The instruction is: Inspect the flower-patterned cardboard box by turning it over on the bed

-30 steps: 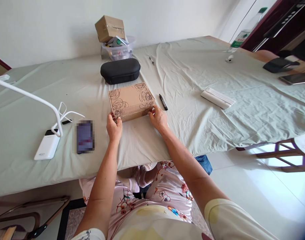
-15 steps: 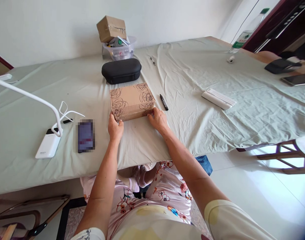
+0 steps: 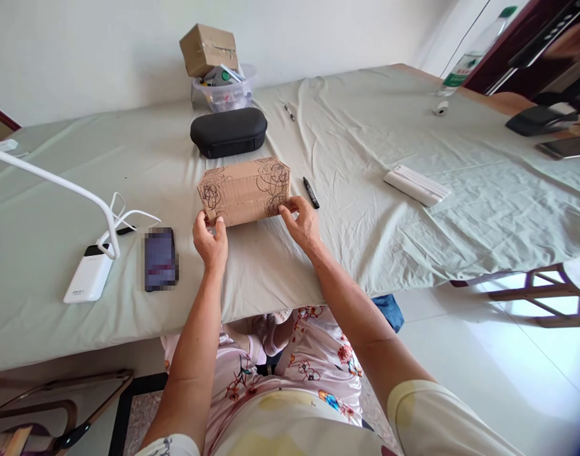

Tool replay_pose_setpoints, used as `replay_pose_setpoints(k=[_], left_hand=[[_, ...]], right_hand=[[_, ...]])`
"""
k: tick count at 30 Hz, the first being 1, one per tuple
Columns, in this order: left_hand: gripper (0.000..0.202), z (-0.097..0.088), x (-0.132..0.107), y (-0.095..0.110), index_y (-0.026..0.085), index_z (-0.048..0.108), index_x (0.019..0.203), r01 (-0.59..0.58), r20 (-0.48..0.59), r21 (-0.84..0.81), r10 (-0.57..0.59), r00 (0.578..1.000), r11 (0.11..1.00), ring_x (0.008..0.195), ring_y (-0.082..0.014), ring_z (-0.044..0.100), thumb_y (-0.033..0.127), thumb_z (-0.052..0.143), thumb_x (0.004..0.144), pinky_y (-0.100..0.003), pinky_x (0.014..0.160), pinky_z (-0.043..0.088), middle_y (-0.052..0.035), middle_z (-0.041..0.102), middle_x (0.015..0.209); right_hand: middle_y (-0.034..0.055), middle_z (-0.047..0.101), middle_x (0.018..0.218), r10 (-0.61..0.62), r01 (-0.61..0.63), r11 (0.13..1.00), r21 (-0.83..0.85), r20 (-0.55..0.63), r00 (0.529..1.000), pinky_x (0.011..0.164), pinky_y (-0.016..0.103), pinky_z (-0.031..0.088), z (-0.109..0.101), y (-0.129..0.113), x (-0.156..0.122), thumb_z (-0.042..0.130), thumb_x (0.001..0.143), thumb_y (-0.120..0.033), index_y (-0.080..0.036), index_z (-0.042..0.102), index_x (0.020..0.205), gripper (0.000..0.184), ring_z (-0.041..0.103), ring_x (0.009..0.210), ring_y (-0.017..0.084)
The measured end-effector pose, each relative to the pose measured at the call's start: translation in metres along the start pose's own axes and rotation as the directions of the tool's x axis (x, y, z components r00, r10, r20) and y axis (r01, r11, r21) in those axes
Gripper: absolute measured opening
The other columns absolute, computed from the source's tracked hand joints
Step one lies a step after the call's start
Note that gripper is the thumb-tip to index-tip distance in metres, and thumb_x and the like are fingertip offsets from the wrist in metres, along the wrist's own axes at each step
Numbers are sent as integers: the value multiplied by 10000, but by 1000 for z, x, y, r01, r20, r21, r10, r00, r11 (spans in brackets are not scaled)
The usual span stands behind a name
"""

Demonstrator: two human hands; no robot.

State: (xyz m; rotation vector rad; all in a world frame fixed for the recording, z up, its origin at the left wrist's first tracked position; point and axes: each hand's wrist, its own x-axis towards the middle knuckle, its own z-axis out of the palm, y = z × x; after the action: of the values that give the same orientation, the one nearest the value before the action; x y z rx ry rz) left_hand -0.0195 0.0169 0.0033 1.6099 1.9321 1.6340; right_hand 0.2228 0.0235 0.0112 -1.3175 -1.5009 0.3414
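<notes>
A brown cardboard box printed with black rose outlines is tipped up on the green cloth, its near edge lifted. My left hand pinches the box's near left corner. At the near right corner my right hand grips the lower edge with curled fingers. A black marker lies on the cloth just right of the box.
A black zip case lies behind the box, with a clear tub and small carton beyond. A phone, white power bank and lamp arm are at left. A white flat case lies right.
The box lay flat on the cloth before; both hands have now lifted its near edge, so it tilts up and shows its front face.
</notes>
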Motion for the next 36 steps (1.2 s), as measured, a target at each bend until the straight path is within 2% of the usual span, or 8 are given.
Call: replay_pose_setpoints(k=[4,8,11,14,19,24,30,36], left_hand=[[358,-5,-5,11,154,612,1256,-83,-141,-45,75,987,996,1013,-208,682,330,546,951,-331,904,549,-118,722,1149],[391,-11,-8,21,150,567,1284,-191,-198,-89,171,965,977,1082,-215,674,373,484,974,-335,941,544,-149,687,1228],[452,-12,-9,24,153,508,1353,-197,-164,-86,181,970,977,1109,-219,672,386,461,968,-326,923,557,-171,651,1274],[507,-10,-9,23,151,468,1403,-172,-82,-87,165,983,981,1128,-228,668,385,483,953,-322,903,562,-184,630,1294],[607,-8,-10,21,116,449,1478,-226,-50,-83,223,974,971,1215,-271,632,445,499,970,-360,965,543,-222,583,1360],[558,-9,-10,21,105,556,1441,-328,-50,36,329,943,944,1405,-305,533,439,461,1005,-416,1130,493,-257,523,1482],[470,-7,-18,34,161,713,1337,-385,15,175,388,921,906,1595,-373,344,420,528,992,-542,1311,278,-229,453,1615],[468,-4,-30,49,212,707,1374,-388,99,156,377,921,908,1659,-355,239,450,533,1009,-573,1352,135,-178,499,1636]], right_hand=[[55,691,939,-75,82,995,54,-108,991,891,394,555,-6,-8,-3,558,991,-591,-233,595,1041,364,663,892,209],[68,657,994,-90,99,994,39,-187,978,938,413,560,-10,-16,-6,472,1032,-624,-229,590,1259,471,661,955,220],[82,659,1030,-125,138,989,52,-204,971,955,434,565,-11,-20,-8,462,1043,-561,-231,585,1300,436,663,986,233],[93,685,1057,-148,153,988,29,-144,978,938,423,579,-10,-23,-9,480,1036,-507,-234,632,1196,351,665,988,234],[111,691,1091,-176,171,983,-61,-77,981,930,439,598,-6,-23,-11,447,1039,-470,-235,635,1240,361,660,1008,248],[170,599,1364,-184,156,965,-209,-124,975,1115,562,523,-8,-22,-11,409,1053,-422,-222,601,1414,455,573,1334,326],[117,501,1604,-196,201,873,-444,56,979,1300,624,286,-7,-38,-15,426,1069,-431,-274,538,1552,520,330,1601,365],[71,458,1678,-259,363,814,-454,276,926,1357,566,188,7,-57,-23,439,1088,-515,-286,494,1606,568,294,1637,321]])
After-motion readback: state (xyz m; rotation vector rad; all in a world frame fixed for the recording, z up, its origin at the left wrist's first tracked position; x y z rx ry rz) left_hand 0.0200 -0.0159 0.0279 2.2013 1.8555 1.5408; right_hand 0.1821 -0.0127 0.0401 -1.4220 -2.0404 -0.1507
